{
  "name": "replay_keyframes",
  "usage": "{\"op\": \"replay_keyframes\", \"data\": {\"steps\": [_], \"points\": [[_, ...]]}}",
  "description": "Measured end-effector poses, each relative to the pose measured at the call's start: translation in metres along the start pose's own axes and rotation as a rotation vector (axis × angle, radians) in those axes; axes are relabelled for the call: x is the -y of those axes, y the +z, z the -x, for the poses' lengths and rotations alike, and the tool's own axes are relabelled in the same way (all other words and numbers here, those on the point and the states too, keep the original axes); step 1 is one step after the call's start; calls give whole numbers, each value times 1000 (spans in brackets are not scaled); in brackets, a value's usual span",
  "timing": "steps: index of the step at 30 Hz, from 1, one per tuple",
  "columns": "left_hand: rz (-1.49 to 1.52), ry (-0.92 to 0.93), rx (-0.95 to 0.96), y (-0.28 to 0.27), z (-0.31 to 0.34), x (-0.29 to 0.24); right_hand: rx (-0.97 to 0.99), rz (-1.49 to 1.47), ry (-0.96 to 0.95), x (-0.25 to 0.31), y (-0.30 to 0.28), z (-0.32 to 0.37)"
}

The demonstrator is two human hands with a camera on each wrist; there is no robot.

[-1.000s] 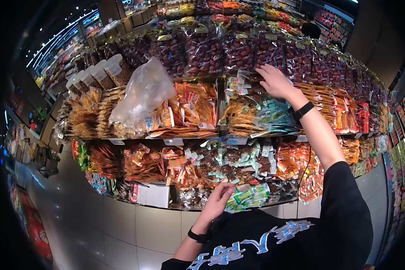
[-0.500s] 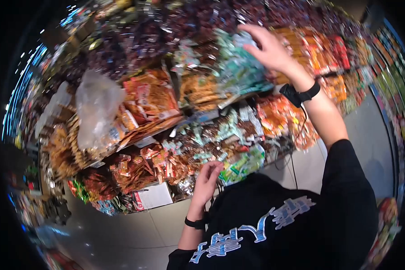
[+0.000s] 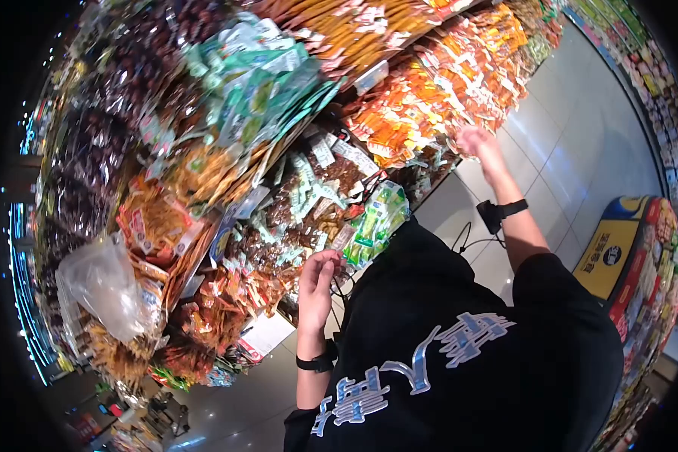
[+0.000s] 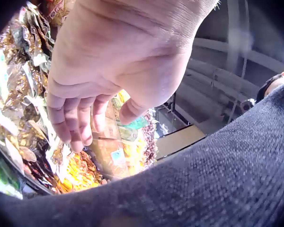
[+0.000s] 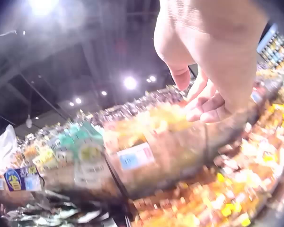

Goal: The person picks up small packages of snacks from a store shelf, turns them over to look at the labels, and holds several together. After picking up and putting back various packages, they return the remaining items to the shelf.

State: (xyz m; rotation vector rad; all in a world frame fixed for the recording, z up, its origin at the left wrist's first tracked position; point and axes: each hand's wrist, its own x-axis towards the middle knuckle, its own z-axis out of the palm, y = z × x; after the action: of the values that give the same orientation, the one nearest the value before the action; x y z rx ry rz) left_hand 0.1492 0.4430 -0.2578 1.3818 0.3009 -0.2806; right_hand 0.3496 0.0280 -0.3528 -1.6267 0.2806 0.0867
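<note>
My left hand (image 3: 318,290) hangs loosely curled with nothing in it, beside green snack packets (image 3: 377,226) at the display's near edge. In the left wrist view, its fingers (image 4: 78,120) droop over the shelves. My right hand (image 3: 481,147), blurred in the head view, is out over the front edge of the lower shelf, near orange-wrapped snack packets (image 3: 422,98). The right wrist view shows its fingers (image 5: 210,101) loosely bent and holding nothing. Teal snack packets (image 3: 260,83) are stacked on the upper shelf to the left.
A clear plastic bag (image 3: 105,286) lies on the upper shelf at left. A white box (image 3: 267,335) sits at the lower shelf's edge. A yellow-sided display stand (image 3: 610,248) is on the right, across the tiled floor (image 3: 550,151). A dark cable (image 3: 467,237) hangs near my right wrist.
My right hand has left the upper shelf and moved down and right to the lower shelf's edge. The head view has turned right. My left hand stays low by the green packets.
</note>
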Motion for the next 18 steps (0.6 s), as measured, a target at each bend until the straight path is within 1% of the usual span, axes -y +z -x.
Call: {"op": "replay_keyframes", "data": {"steps": [1, 3, 5, 6, 7, 8, 9, 10, 11, 12, 15, 18], "points": [[-2, -27, -3, 5, -3, -1, 17, -24, 97, -33, -1, -2], [-13, -84, -8, 14, -8, -3, -51, -96, 342, -90, -1, -3], [-40, -120, 13, 21, -15, -2, 1, -90, 496, -161, -8, -22], [-32, -146, 11, 23, -18, -1, 44, -41, 542, -197, -9, -31], [-24, -172, 7, 26, -22, -1, 30, -21, 539, -208, 0, -27], [-49, -184, -6, 31, -25, -3, 218, 104, 292, -255, -4, -36], [-73, -196, -21, 36, -28, -5, 287, 184, 263, -281, 1, -40], [-115, -184, -17, 39, -32, -2, 353, 262, 229, -289, 8, -41], [-121, -210, -34, 41, -35, 0, 307, 295, 419, -297, 23, -45], [-125, -235, -53, 43, -38, 2, 429, 246, 155, -277, 29, -39], [-136, -305, -91, 56, -49, 1, 141, 321, 698, -317, 88, -66], [-172, -335, -95, 64, -56, 5, 88, 11, 676, -317, 111, -67]]}}
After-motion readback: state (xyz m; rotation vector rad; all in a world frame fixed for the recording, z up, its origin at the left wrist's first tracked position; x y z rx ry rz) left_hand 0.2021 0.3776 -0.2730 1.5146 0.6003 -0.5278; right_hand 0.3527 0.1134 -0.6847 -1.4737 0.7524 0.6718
